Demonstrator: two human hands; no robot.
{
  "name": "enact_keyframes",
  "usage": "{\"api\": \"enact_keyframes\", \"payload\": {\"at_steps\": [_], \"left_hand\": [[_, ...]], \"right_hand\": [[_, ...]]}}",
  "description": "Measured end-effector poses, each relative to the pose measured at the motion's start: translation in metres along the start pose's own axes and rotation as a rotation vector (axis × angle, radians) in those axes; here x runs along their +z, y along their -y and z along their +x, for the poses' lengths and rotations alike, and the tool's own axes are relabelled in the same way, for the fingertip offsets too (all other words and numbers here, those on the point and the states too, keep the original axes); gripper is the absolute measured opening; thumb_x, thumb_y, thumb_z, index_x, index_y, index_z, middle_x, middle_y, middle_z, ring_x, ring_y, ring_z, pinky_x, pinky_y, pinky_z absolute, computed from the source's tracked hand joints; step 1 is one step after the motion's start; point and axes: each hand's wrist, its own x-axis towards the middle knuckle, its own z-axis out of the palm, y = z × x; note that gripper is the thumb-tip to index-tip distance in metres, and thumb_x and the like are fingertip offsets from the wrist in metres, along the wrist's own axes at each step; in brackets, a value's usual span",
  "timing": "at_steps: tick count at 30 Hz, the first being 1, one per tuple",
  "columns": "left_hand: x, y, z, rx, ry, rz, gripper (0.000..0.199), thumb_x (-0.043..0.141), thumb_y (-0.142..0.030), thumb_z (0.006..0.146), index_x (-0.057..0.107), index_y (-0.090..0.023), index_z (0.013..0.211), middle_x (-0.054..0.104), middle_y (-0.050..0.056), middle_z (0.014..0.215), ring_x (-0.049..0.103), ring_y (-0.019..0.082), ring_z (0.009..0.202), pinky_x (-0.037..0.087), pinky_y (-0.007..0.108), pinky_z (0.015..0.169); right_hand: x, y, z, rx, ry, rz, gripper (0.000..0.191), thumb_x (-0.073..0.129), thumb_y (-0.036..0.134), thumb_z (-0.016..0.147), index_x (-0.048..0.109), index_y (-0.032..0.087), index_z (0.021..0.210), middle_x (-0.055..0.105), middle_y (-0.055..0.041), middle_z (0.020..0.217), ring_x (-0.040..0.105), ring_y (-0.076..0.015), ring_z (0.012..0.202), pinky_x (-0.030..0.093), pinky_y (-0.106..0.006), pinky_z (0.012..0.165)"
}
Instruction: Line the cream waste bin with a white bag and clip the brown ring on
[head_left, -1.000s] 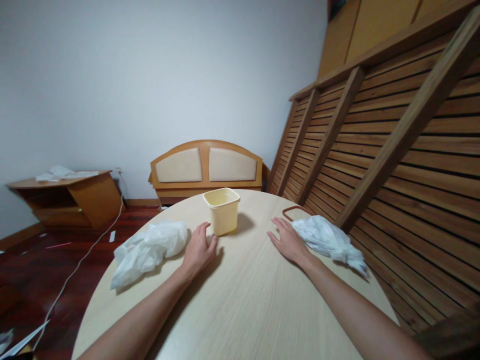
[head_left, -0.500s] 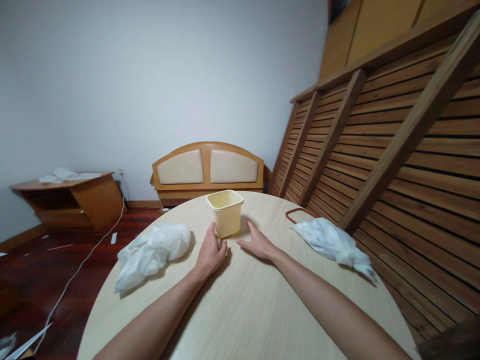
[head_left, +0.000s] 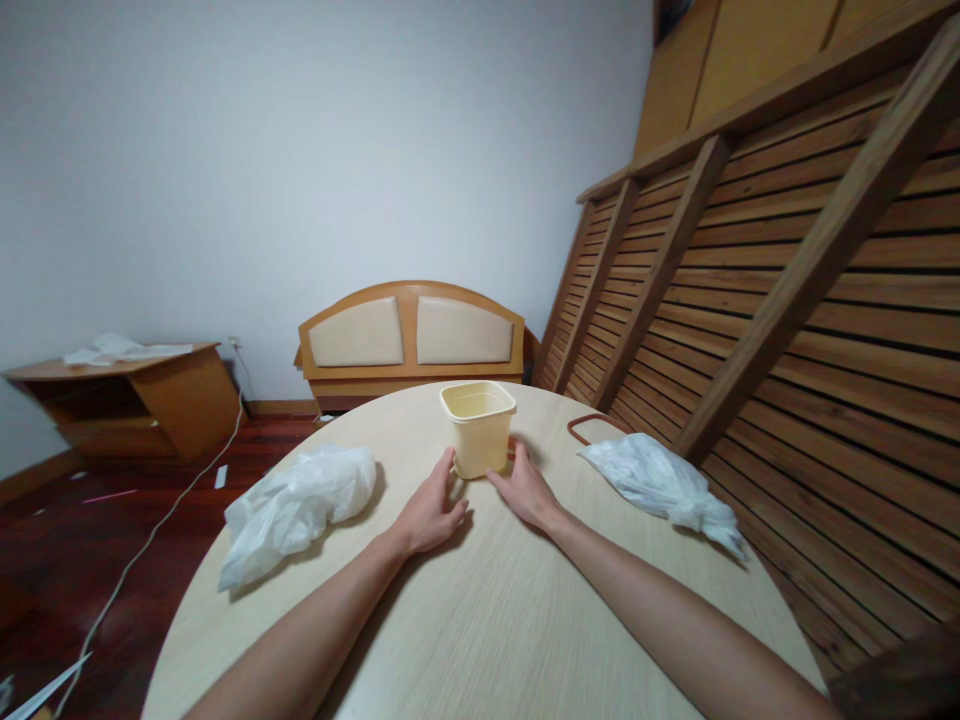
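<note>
A pale yellow plastic container [head_left: 481, 445], with an open top and rounded corners, stands upright on the round light-wood table [head_left: 480, 620]. My left hand [head_left: 431, 508] lies at its lower left, fingertips against that side and the thumb spread away towards me. Around the lower right corner curls my right hand [head_left: 529, 490], its thumb at the front base and its fingers along the right side, partly hidden. No contents show in the visible upper part of the container; its bottom is out of sight.
A crumpled white plastic bag [head_left: 300, 510] lies left on the table. To the right rests another tied whitish bag [head_left: 664, 485], with a brown loop [head_left: 589, 425] behind it. A slatted wooden frame [head_left: 750, 330] leans at the right; a low cabinet [head_left: 150, 410] stands left.
The yellow container has shifted to the right on the table. My right hand has come into contact with its lower right corner, and my left hand has moved slightly right.
</note>
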Motion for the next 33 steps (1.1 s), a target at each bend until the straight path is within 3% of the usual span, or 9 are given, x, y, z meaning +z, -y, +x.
{"api": "enact_keyframes", "payload": {"at_steps": [5, 10, 13, 16, 19, 21, 23, 26, 33], "left_hand": [[0.002, -0.003, -0.002, 0.015, 0.045, 0.138, 0.089, 0.056, -0.028, 0.085, 0.007, -0.004, 0.156, 0.028, 0.023, 0.159, 0.032, 0.028, 0.147, 0.029, 0.045, 0.120], [-0.014, -0.016, -0.012, -0.031, -0.059, 0.547, 0.074, 0.053, -0.028, 0.086, 0.028, -0.005, 0.152, 0.039, 0.021, 0.155, 0.037, 0.032, 0.143, 0.031, 0.048, 0.118], [-0.036, -0.024, -0.020, -0.137, -0.179, 0.835, 0.057, 0.052, -0.026, 0.087, 0.047, -0.012, 0.143, 0.038, 0.018, 0.156, 0.031, 0.037, 0.145, 0.023, 0.055, 0.119], [-0.061, -0.025, -0.029, -0.271, -0.266, 1.036, 0.054, 0.055, -0.031, 0.087, 0.052, -0.015, 0.138, 0.035, 0.019, 0.157, 0.022, 0.043, 0.147, 0.014, 0.066, 0.116], [-0.077, -0.023, -0.036, -0.444, -0.247, 1.113, 0.051, 0.055, -0.031, 0.086, 0.054, -0.016, 0.136, 0.033, 0.020, 0.157, 0.026, 0.047, 0.142, 0.021, 0.076, 0.106], [-0.082, -0.022, -0.038, -0.516, -0.202, 1.098, 0.046, 0.051, -0.027, 0.088, 0.056, -0.016, 0.132, 0.037, 0.021, 0.153, 0.038, 0.044, 0.134, 0.035, 0.071, 0.099], [-0.081, -0.025, -0.039, -0.530, -0.148, 1.050, 0.040, 0.044, -0.019, 0.090, 0.057, -0.015, 0.128, 0.048, 0.022, 0.141, 0.049, 0.039, 0.122, 0.049, 0.058, 0.088], [-0.074, -0.033, -0.039, -0.468, -0.073, 0.990, 0.040, 0.034, -0.008, 0.091, 0.057, -0.013, 0.123, 0.059, 0.021, 0.121, 0.054, 0.035, 0.112, 0.054, 0.043, 0.077], [-0.033, -0.069, -0.042, -0.171, 0.054, 0.824, 0.037, 0.044, -0.008, 0.088, 0.059, -0.021, 0.120, 0.066, 0.013, 0.112, 0.060, 0.028, 0.103, 0.053, 0.037, 0.079]], "right_hand": [[-0.012, -0.006, -0.013, -0.042, 0.018, -0.055, 0.057, 0.064, 0.029, 0.081, 0.041, 0.016, 0.132, 0.058, -0.0184, 0.134, 0.057, -0.0280, 0.124, 0.046, -0.044, 0.104], [-0.019, -0.010, -0.019, -0.028, -0.021, -0.136, 0.049, 0.062, 0.031, 0.083, 0.045, 0.016, 0.127, 0.058, -0.0196, 0.133, 0.058, -0.0308, 0.121, 0.050, -0.047, 0.097], [-0.027, -0.013, -0.021, -0.066, -0.032, -0.162, 0.043, 0.059, 0.030, 0.084, 0.048, 0.016, 0.123, 0.058, -0.0186, 0.132, 0.056, -0.0298, 0.123, 0.050, -0.045, 0.097], [-0.039, -0.015, -0.022, -0.125, -0.058, -0.199, 0.038, 0.058, 0.029, 0.083, 0.050, 0.017, 0.119, 0.059, -0.0159, 0.127, 0.057, -0.0279, 0.120, 0.048, -0.045, 0.099], [-0.054, -0.010, -0.023, -0.176, -0.090, -0.259, 0.032, 0.058, 0.028, 0.083, 0.053, 0.019, 0.113, 0.061, -0.0138, 0.122, 0.058, -0.0270, 0.116, 0.045, -0.045, 0.102], [-0.064, -0.003, -0.025, -0.215, -0.097, -0.307, 0.025, 0.057, 0.027, 0.084, 0.055, 0.019, 0.108, 0.063, -0.0121, 0.115, 0.059, -0.0273, 0.111, 0.045, -0.045, 0.100], [-0.072, 0.007, -0.028, -0.251, -0.100, -0.353, 0.018, 0.057, 0.027, 0.084, 0.057, 0.021, 0.100, 0.065, -0.0101, 0.107, 0.060, -0.0276, 0.106, 0.046, -0.044, 0.096], [-0.079, 0.021, -0.032, -0.304, -0.096, -0.381, 0.007, 0.057, 0.026, 0.085, 0.058, 0.022, 0.091, 0.066, -0.0078, 0.098, 0.060, -0.0266, 0.098, 0.046, -0.042, 0.090], [-0.075, 0.037, -0.043, -0.477, 0.092, -0.304, 0.011, 0.055, 0.024, 0.090, 0.063, 0.022, 0.096, 0.067, -0.0075, 0.099, 0.061, -0.0239, 0.098, 0.048, -0.039, 0.089]]}}
